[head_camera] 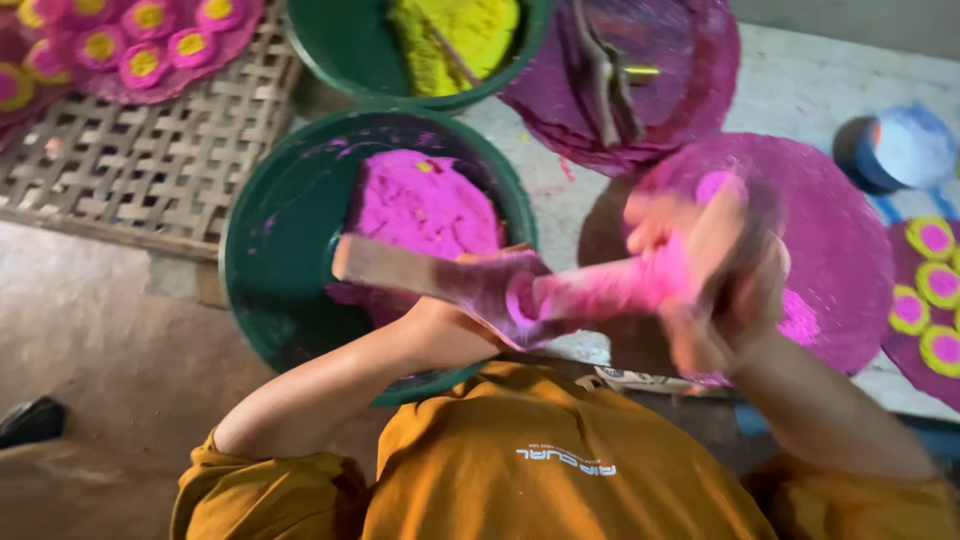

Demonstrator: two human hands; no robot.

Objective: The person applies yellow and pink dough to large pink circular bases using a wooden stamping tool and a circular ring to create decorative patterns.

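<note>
My left hand, smeared with pink, is shut on a flat wooden paddle over the rim of a green basin that holds pink paste. My right hand is blurred and grips one end of a pink-coated stick. The stick's other end meets my left hand. Beneath my right hand lies a round pink disc dusted with pink powder. My orange sleeves and shirt fill the bottom of the view.
A second green basin with yellow paste stands behind the first. Beside it is a stack of purple discs with sticks on top. A woven bamboo mat carries pink-and-yellow flower pieces. A blue tub and more flower pieces are at right.
</note>
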